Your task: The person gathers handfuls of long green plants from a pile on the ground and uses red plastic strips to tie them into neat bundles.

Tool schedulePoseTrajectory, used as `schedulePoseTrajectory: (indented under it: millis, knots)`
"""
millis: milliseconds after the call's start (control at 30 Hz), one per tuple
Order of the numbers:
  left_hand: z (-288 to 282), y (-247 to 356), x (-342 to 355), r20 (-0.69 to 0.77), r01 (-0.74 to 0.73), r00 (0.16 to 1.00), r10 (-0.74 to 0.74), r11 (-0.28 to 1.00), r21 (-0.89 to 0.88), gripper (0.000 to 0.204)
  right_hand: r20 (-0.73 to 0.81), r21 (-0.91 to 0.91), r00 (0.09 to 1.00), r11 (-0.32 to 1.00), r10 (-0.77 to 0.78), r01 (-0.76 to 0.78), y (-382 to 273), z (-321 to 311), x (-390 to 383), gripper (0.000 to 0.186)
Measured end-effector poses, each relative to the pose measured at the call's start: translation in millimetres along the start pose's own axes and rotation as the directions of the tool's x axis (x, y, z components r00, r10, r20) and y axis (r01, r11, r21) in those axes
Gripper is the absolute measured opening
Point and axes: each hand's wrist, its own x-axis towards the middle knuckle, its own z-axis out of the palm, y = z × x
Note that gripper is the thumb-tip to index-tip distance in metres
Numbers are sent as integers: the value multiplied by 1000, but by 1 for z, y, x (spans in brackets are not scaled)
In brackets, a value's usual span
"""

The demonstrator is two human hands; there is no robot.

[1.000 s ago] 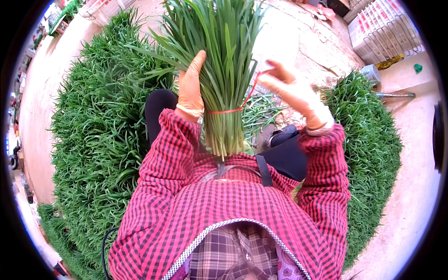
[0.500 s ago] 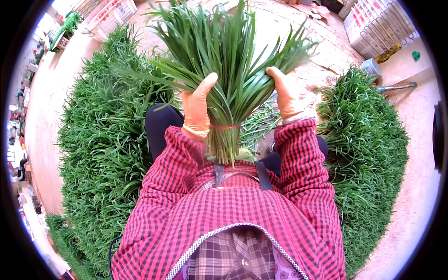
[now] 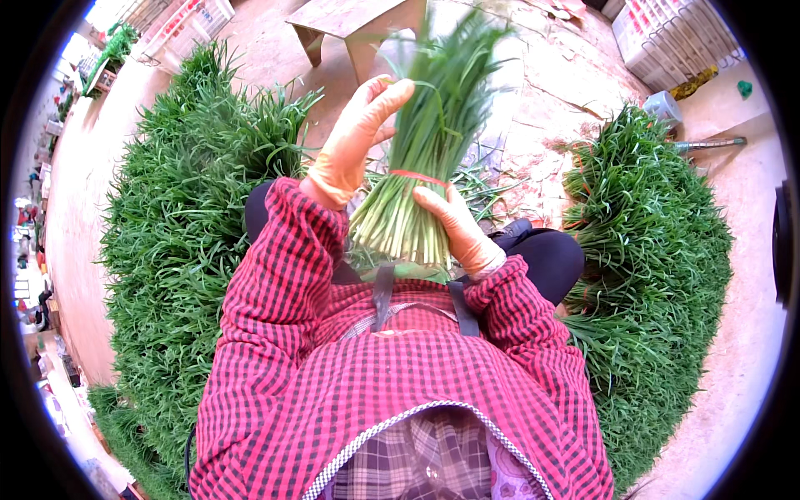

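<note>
Presumably for support, one leafy green bundle [image 3: 435, 125], stems clasped in the right hand [image 3: 465, 232] below a red band [image 3: 419, 177]; left hand [image 3: 350, 137], fingers loosely parted, alongside.

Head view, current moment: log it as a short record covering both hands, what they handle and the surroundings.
Held item: long-leaved green bundle with pale stems, tilted, leafy end leaning right, tips blurred
Fastening: thin red band around the stems
Left hand: open beside the leaves; contact unclear
Right hand: grips the stems below the band
Left side: large green leafy heap
Right side: another green leafy heap
Beyond: pale flat-topped stool or small table
</note>
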Motion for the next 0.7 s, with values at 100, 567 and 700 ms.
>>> schedulePoseTrajectory:
  millis: [100, 567, 700]
  knots:
    - [-33, -18, -7, -13, 92, 996, -92, 996, -15, 32, 89, 235, 995, 969, 54, -74, -9, -11, -4, 46]
    - [-29, -117, -21, 467, 330, 876, 122, 556, -763, 72, 339, 129, 912, 949, 231, -288, -33, 20, -35, 55]
    - [-73, -125, -6, 387, 283, 911, 147, 461, -841, 68, 129, -508, 983, 842, -133, 180, -47, 13, -32, 27]
